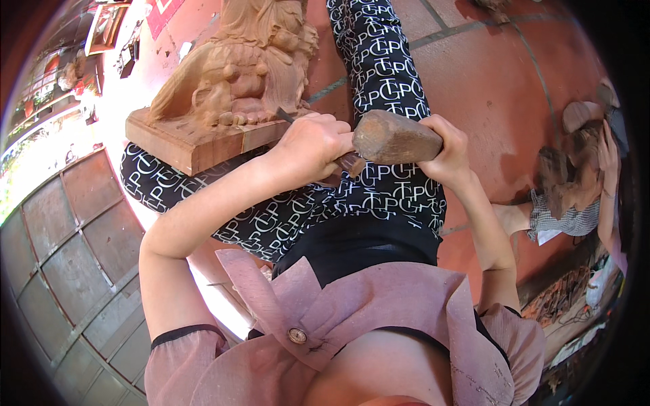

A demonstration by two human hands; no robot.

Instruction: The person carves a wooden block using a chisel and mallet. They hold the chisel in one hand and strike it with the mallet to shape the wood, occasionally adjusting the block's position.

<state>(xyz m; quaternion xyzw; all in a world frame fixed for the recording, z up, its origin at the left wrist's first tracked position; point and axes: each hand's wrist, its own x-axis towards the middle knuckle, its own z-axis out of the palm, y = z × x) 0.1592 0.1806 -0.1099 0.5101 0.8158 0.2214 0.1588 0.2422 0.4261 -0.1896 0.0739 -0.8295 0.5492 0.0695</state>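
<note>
A wooden statue, carved with folds and rounded shapes, stands on a thick square base at the upper left. My left hand is wrapped round a chisel. Its dark blade reaches the lower edge of the carving, and the wooden butt sticks out below my fist. Just to the right, my right hand grips a blocky wooden mallet. The mallet's head is close beside the chisel's butt; whether they touch I cannot tell.
My legs in black patterned trousers lie around the base, on a red tiled floor. At the right another person sits or crouches. A grey metal panel gate stands at the left, beside bright daylight.
</note>
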